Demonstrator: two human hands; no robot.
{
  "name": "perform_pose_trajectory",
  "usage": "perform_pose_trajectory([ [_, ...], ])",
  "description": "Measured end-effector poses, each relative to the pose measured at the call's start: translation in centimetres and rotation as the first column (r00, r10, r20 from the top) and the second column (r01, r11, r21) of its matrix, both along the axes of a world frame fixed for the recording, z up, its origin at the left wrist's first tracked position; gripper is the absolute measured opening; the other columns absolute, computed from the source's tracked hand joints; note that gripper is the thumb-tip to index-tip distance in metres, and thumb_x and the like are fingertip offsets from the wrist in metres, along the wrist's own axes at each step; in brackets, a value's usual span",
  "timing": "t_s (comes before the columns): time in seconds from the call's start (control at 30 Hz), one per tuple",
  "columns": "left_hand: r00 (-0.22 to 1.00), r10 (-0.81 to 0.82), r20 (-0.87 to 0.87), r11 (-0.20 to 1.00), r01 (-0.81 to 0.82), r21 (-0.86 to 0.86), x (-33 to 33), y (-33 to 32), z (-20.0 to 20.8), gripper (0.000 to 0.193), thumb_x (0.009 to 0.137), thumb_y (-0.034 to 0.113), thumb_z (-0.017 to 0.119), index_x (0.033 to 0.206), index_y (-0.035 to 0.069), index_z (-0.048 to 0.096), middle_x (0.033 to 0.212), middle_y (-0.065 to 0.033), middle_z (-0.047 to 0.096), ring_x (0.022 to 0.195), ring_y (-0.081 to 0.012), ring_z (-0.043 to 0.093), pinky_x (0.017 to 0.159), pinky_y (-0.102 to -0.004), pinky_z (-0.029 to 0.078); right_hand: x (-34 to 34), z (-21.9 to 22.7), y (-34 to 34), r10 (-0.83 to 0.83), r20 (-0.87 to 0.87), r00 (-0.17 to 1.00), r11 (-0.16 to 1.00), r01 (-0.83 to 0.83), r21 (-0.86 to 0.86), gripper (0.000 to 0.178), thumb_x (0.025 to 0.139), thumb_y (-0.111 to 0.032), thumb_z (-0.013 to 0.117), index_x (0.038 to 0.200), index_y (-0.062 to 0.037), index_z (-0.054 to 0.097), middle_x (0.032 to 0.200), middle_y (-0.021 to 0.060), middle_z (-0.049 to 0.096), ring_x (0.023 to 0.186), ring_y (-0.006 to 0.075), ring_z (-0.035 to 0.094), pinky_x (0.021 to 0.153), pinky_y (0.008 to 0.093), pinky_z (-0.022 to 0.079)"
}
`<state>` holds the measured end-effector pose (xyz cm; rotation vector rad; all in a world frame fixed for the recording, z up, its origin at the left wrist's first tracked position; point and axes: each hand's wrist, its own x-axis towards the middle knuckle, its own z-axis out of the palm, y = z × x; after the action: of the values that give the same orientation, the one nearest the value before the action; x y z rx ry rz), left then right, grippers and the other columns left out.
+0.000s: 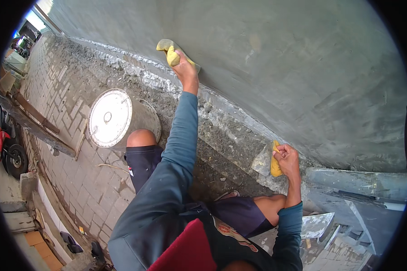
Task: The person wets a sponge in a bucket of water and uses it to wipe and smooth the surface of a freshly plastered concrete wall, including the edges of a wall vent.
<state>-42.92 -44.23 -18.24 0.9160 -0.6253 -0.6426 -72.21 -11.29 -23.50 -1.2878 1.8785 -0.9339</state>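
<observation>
My left hand [185, 70] is reaching up and out, closed round the handle of a yellow plastering float [165, 44]. The float rests at the lower part of a grey plastered wall [280, 63]. Nearer my body on the right, my right hand [286, 159] pinches a yellow piece [275, 165] between thumb and fingers. What kind of thing that piece is, I cannot make out. A pale grey, cement-smeared patch [261, 161] shows just left of it, low by the wall's foot. Both my arms are stretched forward, with my knees bent beneath.
An upturned whitish bucket [109, 118] stands left of my knee. Rough broken mortar [221, 135] runs along the wall's foot. Paving bricks [95, 198] cover the left side, with planks [36, 126] and a red motorbike [9, 151] beyond. Grey boards [357, 185] lie at right.
</observation>
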Motion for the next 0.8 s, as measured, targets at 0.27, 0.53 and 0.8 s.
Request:
perform_pose_trajectory([
  [0.27, 0.728, -0.345, 0.592, 0.863, 0.495, -0.105, -14.8, 17.7, -2.1, 0.073, 0.091, 0.013, 0.059, 0.151, -0.009, 0.023, 0.159, -0.0332, 0.008, 0.15, -0.0452, -0.003, 0.119, -0.0545, -0.003, -0.4, -1.0, -1.0, 0.014, -0.112, 0.994, 0.999, -0.009, 0.048, 0.014, 0.081, -0.002, 0.073, 0.089, 0.0053, 0.065, 0.074, 0.006, 0.063, 0.067, 0.0108, 0.055, 0.064, 0.0284, 0.047],
  [0.53, 0.983, 0.01, 0.182, 1.0, -0.006, -0.021, 1.2, -0.6, 2.2, 0.039, 0.104, 0.029, 0.05, 0.111, -0.009, 0.057, 0.101, -0.0134, 0.065, 0.091, -0.0277, 0.062, 0.085, -0.0384, 0.047, -0.2, -0.6, 0.0, 0.042, -0.006, 0.999, 0.995, -0.041, 0.088, 0.011, 0.081, 0.0, 0.072, 0.089, 0.0036, 0.065, 0.075, 0.0031, 0.062, 0.067, 0.0082, 0.054, 0.062, 0.0262, 0.046],
  [0.8, 0.986, -0.024, 0.166, 0.998, 0.015, 0.053, -4.0, 4.4, -3.1, 0.053, 0.102, 0.03, 0.054, 0.143, -0.002, 0.041, 0.134, -0.0093, 0.052, 0.12, -0.0211, 0.051, 0.105, -0.0343, 0.038, -0.7, -2.3, -1.5, 0.057, -0.014, 0.998, 0.995, -0.056, 0.081, 0.012, 0.082, 0.0, 0.072, 0.089, 0.0038, 0.064, 0.075, 0.0019, 0.061, 0.065, 0.0075, 0.053, 0.059, 0.0252, 0.044],
])
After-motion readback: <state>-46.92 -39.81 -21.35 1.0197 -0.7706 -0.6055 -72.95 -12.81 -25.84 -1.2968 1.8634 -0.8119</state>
